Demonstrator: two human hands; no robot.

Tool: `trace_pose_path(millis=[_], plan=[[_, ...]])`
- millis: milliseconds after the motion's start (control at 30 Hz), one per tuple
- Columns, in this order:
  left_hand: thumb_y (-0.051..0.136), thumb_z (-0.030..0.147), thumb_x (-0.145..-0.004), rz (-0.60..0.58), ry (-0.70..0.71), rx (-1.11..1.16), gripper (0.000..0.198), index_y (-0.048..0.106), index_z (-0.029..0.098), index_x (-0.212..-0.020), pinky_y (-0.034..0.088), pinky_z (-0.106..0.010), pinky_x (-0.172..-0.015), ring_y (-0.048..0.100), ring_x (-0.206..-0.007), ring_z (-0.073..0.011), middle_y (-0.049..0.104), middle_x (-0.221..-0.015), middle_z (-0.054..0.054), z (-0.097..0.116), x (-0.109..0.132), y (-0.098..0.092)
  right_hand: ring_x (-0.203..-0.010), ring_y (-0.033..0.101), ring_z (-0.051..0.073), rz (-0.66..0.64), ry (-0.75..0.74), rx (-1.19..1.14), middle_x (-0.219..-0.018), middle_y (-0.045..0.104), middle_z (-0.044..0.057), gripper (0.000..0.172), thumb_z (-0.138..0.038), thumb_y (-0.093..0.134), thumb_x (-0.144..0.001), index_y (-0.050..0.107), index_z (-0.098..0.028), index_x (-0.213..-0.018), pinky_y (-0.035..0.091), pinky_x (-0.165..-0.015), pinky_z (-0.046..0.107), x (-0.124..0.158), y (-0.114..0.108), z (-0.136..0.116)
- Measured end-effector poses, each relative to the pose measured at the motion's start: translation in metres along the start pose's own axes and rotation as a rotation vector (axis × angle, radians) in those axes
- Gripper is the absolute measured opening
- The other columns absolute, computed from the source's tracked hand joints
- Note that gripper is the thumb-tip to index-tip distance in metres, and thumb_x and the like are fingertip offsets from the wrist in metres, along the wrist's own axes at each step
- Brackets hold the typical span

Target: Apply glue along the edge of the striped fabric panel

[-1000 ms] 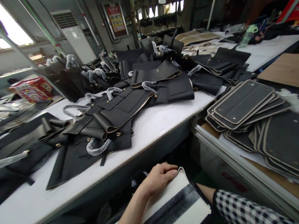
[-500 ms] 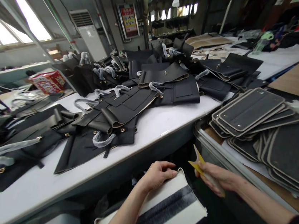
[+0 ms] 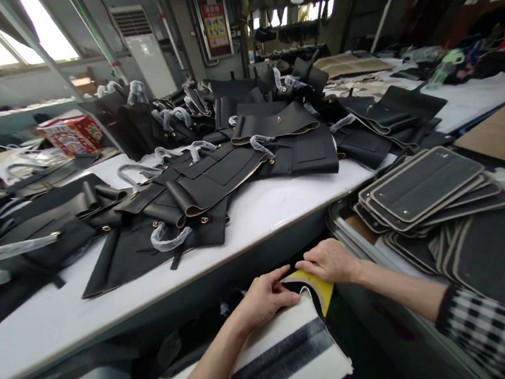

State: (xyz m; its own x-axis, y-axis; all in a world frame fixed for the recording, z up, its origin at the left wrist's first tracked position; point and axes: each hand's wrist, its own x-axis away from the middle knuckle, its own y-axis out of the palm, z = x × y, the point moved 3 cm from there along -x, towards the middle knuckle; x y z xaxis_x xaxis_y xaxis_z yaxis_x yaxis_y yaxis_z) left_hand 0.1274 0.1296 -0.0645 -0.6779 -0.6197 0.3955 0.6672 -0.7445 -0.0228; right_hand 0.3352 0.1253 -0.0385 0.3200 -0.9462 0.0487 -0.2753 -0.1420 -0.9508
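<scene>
A white panel [image 3: 295, 370] with black stripes, perhaps a bag piece, lies low in front of me with its corner turned up. My left hand [image 3: 265, 297] grips its far edge, thumb on top; the other fingers are partly hidden behind the edge. In my right hand [image 3: 329, 261] is a thin yellow piece [image 3: 323, 294] with a concave curved edge. That edge sits close beside the panel's raised corner and my left fingertips; whether it touches the panel I cannot tell.
Black leather bag pieces [image 3: 215, 178] with wrapped handles cover much of the white table [image 3: 255, 213] ahead. At right, dark panels with pale borders [image 3: 427, 182] are stacked beside a metal rail [image 3: 356, 263]. A red patterned box [image 3: 72, 136] stands at the left.
My right hand has swung left and up with the yellow piece, bringing it from beside the panel to its corner. My left hand stays at the panel's edge.
</scene>
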Motion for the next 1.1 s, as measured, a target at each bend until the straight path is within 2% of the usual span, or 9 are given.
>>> trace_pose_path(millis=[100, 200, 333, 500, 633, 767, 900, 1100], plan=[[0.074, 0.033, -0.073, -0.048, 0.065, 0.018, 0.06, 0.059, 0.023, -0.131, 0.035, -0.024, -0.064, 0.046, -0.067, -0.0119, 0.063, -0.08, 0.002, 0.009, 0.004, 0.002, -0.062, 0.06, 0.019, -0.029, -0.141, 0.092, -0.067, 0.069, 0.009, 0.059, -0.055, 0.036, -0.097, 0.065, -0.017, -0.063, 0.019, -0.057, 0.031, -0.012, -0.002, -0.011], [0.071, 0.035, -0.075, -0.066, 0.077, 0.018, 0.047, 0.067, 0.021, -0.12, 0.035, -0.025, -0.067, 0.047, -0.072, -0.0138, 0.065, -0.089, 0.001, 0.014, 0.007, 0.004, -0.059, 0.061, 0.018, -0.033, -0.207, 0.158, -0.067, 0.07, 0.008, 0.059, -0.054, 0.037, -0.098, 0.067, -0.017, -0.064, 0.018, -0.055, 0.03, -0.017, -0.003, -0.015], [0.068, 0.038, -0.077, -0.068, 0.052, -0.048, 0.04, 0.07, 0.021, -0.113, 0.03, -0.023, -0.061, 0.04, -0.066, -0.0119, 0.06, -0.079, 0.003, 0.014, 0.008, 0.004, -0.058, 0.062, 0.018, -0.038, -0.249, 0.214, -0.065, 0.07, 0.008, 0.06, -0.055, 0.036, -0.098, 0.068, -0.018, -0.064, 0.018, -0.054, 0.03, -0.017, -0.003, -0.017], [0.063, 0.041, -0.081, -0.051, 0.066, -0.186, 0.033, 0.072, 0.018, -0.102, 0.023, -0.023, -0.055, 0.031, -0.062, -0.0106, 0.047, -0.068, 0.004, 0.014, 0.009, 0.003, -0.06, 0.064, 0.02, -0.052, -0.289, 0.257, -0.066, 0.071, 0.01, 0.06, -0.054, 0.035, -0.099, 0.07, -0.017, -0.066, 0.019, -0.054, 0.03, -0.015, -0.002, -0.02], [0.059, 0.04, -0.083, -0.033, 0.104, -0.356, 0.027, 0.071, 0.015, -0.086, 0.021, -0.024, -0.053, 0.031, -0.06, -0.0099, 0.037, -0.063, 0.005, 0.019, 0.01, 0.004, -0.061, 0.066, 0.022, -0.062, -0.288, 0.277, -0.067, 0.071, 0.01, 0.06, -0.052, 0.034, -0.099, 0.072, -0.017, -0.068, 0.021, -0.054, 0.029, -0.012, -0.003, -0.023], [0.056, 0.036, -0.086, -0.038, 0.151, -0.493, 0.026, 0.067, 0.014, -0.078, 0.023, -0.024, -0.053, 0.034, -0.056, -0.0088, 0.039, -0.059, 0.005, 0.029, 0.011, 0.005, -0.061, 0.066, 0.022, -0.082, -0.257, 0.289, -0.067, 0.071, 0.011, 0.062, -0.052, 0.032, -0.1, 0.074, -0.018, -0.07, 0.023, -0.053, 0.029, -0.009, 0.0, -0.025], [0.053, 0.034, -0.089, -0.041, 0.196, -0.593, 0.025, 0.065, 0.015, -0.078, 0.024, -0.024, -0.052, 0.038, -0.052, -0.0081, 0.044, -0.058, 0.005, 0.034, 0.012, 0.007, -0.063, 0.067, 0.022, -0.107, -0.22, 0.293, -0.07, 0.072, 0.01, 0.063, -0.051, 0.029, -0.101, 0.075, -0.02, -0.073, 0.024, -0.054, 0.029, -0.005, 0.005, -0.024], [0.051, 0.035, -0.092, -0.029, 0.238, -0.654, 0.026, 0.065, 0.016, -0.08, 0.026, -0.024, -0.052, 0.039, -0.051, -0.0086, 0.049, -0.058, 0.004, 0.032, 0.014, 0.01, -0.065, 0.068, 0.023, -0.121, -0.174, 0.29, -0.071, 0.073, 0.01, 0.066, -0.049, 0.023, -0.103, 0.074, -0.02, -0.073, 0.023, -0.054, 0.029, 0.002, 0.008, -0.027]])
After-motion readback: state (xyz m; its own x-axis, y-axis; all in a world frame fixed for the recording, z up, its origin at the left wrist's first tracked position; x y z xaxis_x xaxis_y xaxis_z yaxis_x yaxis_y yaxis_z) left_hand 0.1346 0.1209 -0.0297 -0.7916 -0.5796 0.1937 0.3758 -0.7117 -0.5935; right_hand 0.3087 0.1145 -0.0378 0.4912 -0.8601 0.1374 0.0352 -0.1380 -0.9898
